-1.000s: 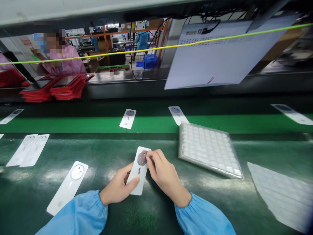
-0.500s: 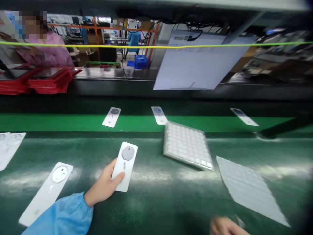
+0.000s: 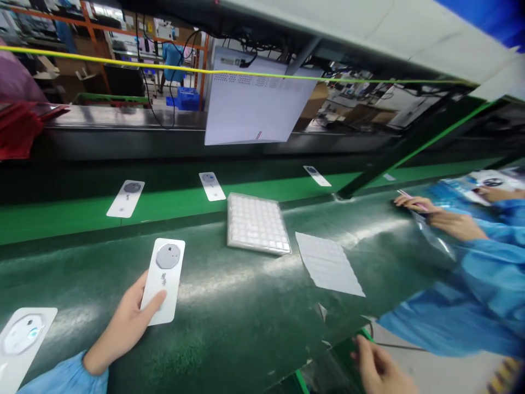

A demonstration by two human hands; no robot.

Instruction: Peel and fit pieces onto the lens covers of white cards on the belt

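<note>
My left hand is closed on a white phone back cover, thumb on its face and fingers underneath. The cover has a round grey camera area near the top and dark lettering below it; it is held above the green bench. At the lower left lies another white back cover with a shiny round area. My right hand is low at the bench's front edge, near a green-rimmed bin. Its fingers are bent and somewhat apart, and I see nothing between them.
A clear tray of white squares and a wrinkled white sheet lie on the bench. Three covers, one a white cover, lie on the green strip behind. A dark post rises there. At right, a co-worker's hands hold a thin pink stick.
The view has swung right, bringing the co-worker and the bin into sight. My left hand keeps hold of the back cover. My right hand has moved out over the bench's front edge.
</note>
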